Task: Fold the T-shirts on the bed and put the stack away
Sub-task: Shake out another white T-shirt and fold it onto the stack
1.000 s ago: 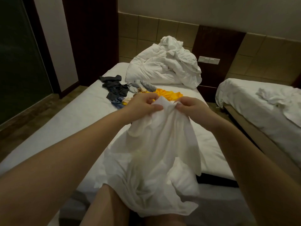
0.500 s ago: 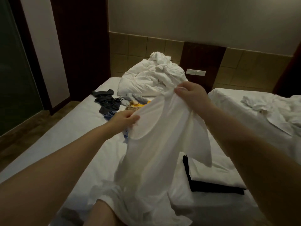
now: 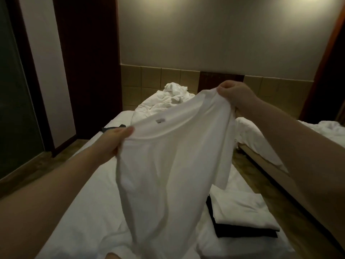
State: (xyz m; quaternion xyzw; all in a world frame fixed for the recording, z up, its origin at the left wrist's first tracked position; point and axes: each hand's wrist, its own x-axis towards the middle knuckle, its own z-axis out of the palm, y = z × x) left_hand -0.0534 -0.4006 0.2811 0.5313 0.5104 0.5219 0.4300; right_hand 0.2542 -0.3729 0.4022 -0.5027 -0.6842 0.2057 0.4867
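- Holding up a white T-shirt (image 3: 168, 165) over the bed (image 3: 84, 212), collar uppermost, long axis hanging down from the fingers toward the bottom of the view.
- Pinching one shoulder with the left hand (image 3: 113, 139), thumb on top, fingers curled under the cloth.
- Gripping the other shoulder with the right hand (image 3: 235, 94), fingers curled round a bunched fold, higher than the left fingers, tilting the neckline up to the right.
- Showing a small label inside the collar, between both sets of fingers.
- Running off the bottom edge, hem unseen.
- Partly covering a folded stack (image 3: 242, 219), white over black, below the right fingers.
- Hiding most of some dark clothes (image 3: 112, 128) just beyond the left fingertips.
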